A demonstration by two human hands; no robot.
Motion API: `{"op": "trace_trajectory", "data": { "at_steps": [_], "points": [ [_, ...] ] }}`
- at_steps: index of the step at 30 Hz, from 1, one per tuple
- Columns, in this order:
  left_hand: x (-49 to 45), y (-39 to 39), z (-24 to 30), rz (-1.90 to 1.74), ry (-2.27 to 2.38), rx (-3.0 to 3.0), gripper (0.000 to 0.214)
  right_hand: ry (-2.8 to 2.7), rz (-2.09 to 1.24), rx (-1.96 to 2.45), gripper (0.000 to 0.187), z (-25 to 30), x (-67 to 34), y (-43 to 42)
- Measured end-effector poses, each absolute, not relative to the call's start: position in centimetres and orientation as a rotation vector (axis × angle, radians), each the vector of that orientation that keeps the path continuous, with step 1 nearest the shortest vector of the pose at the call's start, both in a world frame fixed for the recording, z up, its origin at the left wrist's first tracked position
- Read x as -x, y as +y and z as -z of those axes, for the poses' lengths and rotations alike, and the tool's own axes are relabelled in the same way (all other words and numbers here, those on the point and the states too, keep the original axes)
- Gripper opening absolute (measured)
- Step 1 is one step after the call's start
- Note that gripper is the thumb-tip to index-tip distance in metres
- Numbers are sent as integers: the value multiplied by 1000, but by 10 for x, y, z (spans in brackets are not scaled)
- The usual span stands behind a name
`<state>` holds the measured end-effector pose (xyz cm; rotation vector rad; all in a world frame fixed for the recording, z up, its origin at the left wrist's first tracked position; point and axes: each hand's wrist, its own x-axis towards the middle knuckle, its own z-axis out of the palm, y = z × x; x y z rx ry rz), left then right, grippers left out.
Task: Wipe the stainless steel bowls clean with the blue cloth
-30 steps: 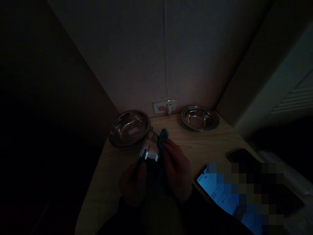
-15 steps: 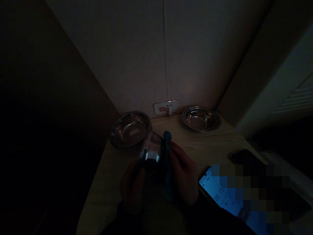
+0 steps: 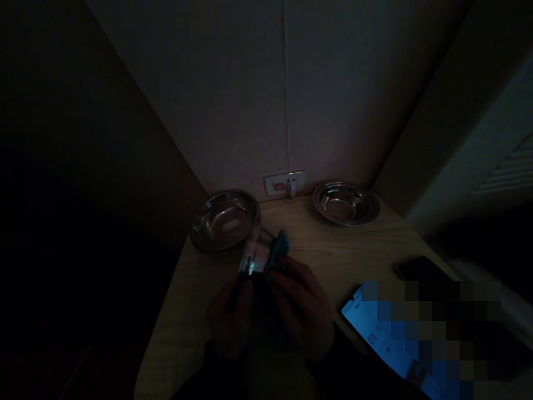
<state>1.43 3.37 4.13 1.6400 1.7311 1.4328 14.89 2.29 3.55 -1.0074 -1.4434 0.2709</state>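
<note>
The scene is very dark. My left hand (image 3: 231,319) grips a shiny steel bowl (image 3: 255,256), tilted on its side above the wooden table (image 3: 333,250). My right hand (image 3: 302,311) presses a blue cloth (image 3: 278,250) against the bowl's right side, fingers closed on the cloth. Both hands sit close together at the table's near middle.
A steel bowl (image 3: 225,221) rests at the back left, a steel plate (image 3: 345,201) at the back right. A wall socket (image 3: 285,182) sits between them. A lit phone (image 3: 375,328) and a dark phone (image 3: 420,268) lie at the right.
My right hand with the cloth has slid leftward and over the bowl's front. The bowl has tilted slightly and stays in my left hand.
</note>
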Motion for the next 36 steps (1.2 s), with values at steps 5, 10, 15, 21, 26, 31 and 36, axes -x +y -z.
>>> {"op": "trace_trajectory", "data": {
  "at_steps": [5,10,15,21,26,31,36],
  "points": [
    [-17,31,-40,-1360,1601,-1750,30,-1380,-217,1133,27,-38,-151,28],
    [-13,33,-33,-1372,1592,-1738,25,-1525,-158,1030,31,-38,-148,24],
    [-13,34,-34,-1359,1582,-1753,29,-1473,-127,1079,30,-39,-147,25],
    [-13,34,-38,-1316,1589,-1747,31,-1438,-132,1076,31,-39,-146,27],
    [-12,33,-37,-1346,1550,-1710,31,-1531,-81,1030,31,-39,-147,28],
    [-13,32,-43,-1367,1536,-1736,27,-1446,-110,1116,29,-40,-148,25],
    [-11,33,-42,-1417,1552,-1735,25,-1496,-112,1073,28,-41,-145,21]
  ]
}}
